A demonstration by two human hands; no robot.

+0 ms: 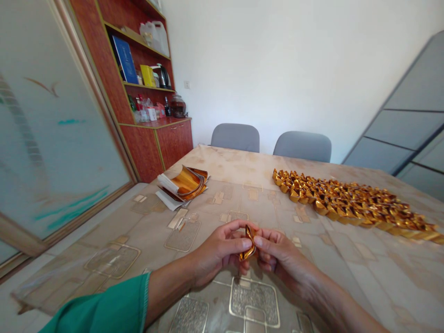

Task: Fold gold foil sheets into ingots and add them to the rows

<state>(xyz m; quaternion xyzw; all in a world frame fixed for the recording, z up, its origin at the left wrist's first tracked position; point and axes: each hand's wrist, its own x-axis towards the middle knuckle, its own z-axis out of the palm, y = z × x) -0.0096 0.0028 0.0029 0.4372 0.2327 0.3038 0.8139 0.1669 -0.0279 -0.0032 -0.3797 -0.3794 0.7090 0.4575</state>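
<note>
Between my hands, just above the table, is a small folded gold paper ingot [247, 245] with its pointed ends upright. My left hand [224, 245] pinches it from the left, thumb across its near face. From the other side my right hand [275, 252] grips its right edge between thumb and fingers. A stack of gold foil paper sheets [189, 182], curled and with white edges, lies on the table to the left. Rows of finished gold paper ingots [350, 201] stand packed together at the right.
A patterned cloth covers the table [222, 277]. Two grey chairs [236, 136] stand behind its far edge. At the back left is a red-brown cabinet [142, 143] with jugs, a kettle and bottles; a sliding glass door [58, 129] is at the left.
</note>
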